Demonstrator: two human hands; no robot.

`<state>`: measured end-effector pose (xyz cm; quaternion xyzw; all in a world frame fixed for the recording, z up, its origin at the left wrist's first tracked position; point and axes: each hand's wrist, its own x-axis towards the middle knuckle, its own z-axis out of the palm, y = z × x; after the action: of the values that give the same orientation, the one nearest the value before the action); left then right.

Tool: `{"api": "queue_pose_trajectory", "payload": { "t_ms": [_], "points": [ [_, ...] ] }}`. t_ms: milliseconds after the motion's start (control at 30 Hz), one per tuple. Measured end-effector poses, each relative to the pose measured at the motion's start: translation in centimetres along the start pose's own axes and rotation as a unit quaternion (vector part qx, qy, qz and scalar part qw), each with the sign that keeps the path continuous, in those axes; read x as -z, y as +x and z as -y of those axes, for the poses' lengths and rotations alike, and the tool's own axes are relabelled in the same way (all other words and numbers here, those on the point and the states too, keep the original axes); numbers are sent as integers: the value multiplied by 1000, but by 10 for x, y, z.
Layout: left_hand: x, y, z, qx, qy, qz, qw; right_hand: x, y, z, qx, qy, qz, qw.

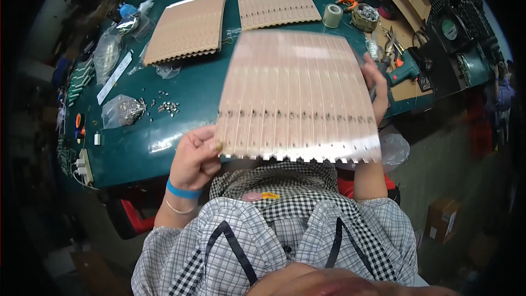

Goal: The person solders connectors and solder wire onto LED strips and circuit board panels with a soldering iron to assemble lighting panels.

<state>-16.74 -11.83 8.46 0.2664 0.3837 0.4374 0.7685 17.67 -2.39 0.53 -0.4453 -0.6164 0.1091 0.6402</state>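
In front of my body I hold up a wide, pinkish-tan ribbed panel (pixel 296 82) with a glossy surface. A row of small dark fittings crosses it, and its near edge is notched with small shiny tabs. My left hand (pixel 196 152), with a blue band on the wrist, pinches the panel's near left corner. At the far right edge my right hand (pixel 377 89) curls its fingers around the panel, which hides part of that hand. Beyond it on the green table lie a similar tan panel stack (pixel 186 27) and another pinkish panel (pixel 278 1).
Loose metal pieces (pixel 169 108) lie by a plastic bag of metal parts (pixel 127 111) on the green table (pixel 148 156). Tape rolls (pixel 332 15), a basket (pixel 365 17) and a green power tool (pixel 404 68) are at the right. A power strip (pixel 83 167) sits at the left edge.
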Motion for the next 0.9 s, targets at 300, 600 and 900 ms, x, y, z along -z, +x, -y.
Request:
{"api": "queue_pose_trajectory", "payload": {
  "t_ms": [300, 600, 900],
  "points": [
    [-7, 189, -58, -191, 78, -58, 977, -1, -17, -27, -41, -126, -8, 991],
    [33, 330, -82, -129, 113, -122, 978, -3, -36, -16, -54, -177, 16, 983],
    [57, 352, -69, -87, 92, -147, 981, -4, -35, -5, -43, -187, 30, 981]
  ]
}}
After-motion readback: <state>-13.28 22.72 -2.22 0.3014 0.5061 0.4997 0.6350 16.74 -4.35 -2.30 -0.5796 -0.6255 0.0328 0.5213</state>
